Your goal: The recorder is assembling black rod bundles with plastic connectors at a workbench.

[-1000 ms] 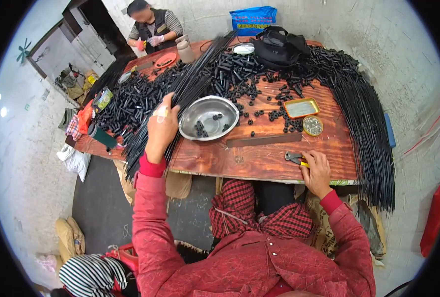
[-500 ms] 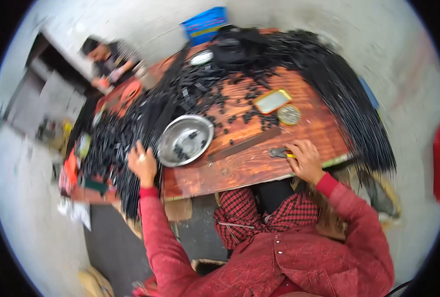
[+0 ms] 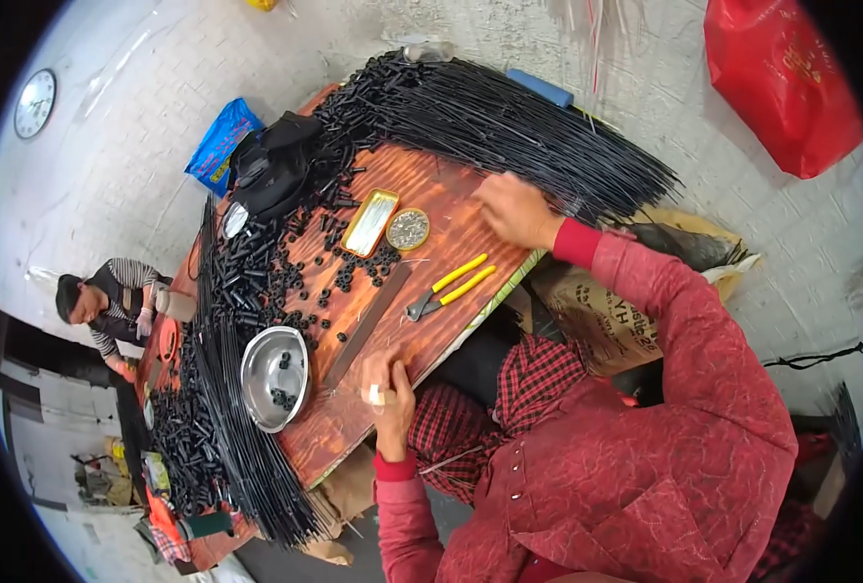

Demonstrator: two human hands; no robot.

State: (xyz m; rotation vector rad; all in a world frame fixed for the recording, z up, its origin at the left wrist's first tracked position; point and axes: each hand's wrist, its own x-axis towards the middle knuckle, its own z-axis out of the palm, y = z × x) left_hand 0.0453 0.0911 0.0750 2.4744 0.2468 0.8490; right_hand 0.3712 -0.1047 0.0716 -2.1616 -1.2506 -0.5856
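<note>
My left hand [image 3: 389, 403] is at the near table edge, its fingers bent inward and a pale band round one of them. Whatever they pinch, if anything, is too small to make out. Farther right, my right hand [image 3: 517, 211] rests low over the wooden tabletop with curled fingers, beside a big bundle of thin black rods [image 3: 548, 126]; its fingertips are partly hidden. Between my hands lie cutting pliers with yellow handles [image 3: 456, 284], untouched. A flat brown bar [image 3: 368, 328] lies beyond my left hand, near a metal bowl [image 3: 248, 374] holding a few small black parts.
A yellow-rimmed rectangular tin [image 3: 371, 223] and a round tin of small metal pieces [image 3: 408, 229] stand mid-table. Loose black parts [image 3: 242, 282] and a second rod bundle [image 3: 247, 457] cover the left side. Another person [image 3: 111, 301] works at the far left.
My right hand has left the pliers and moved toward the right-hand rods. My left hand has come from the left rod bundle to the near table edge. The view has turned to the right.
</note>
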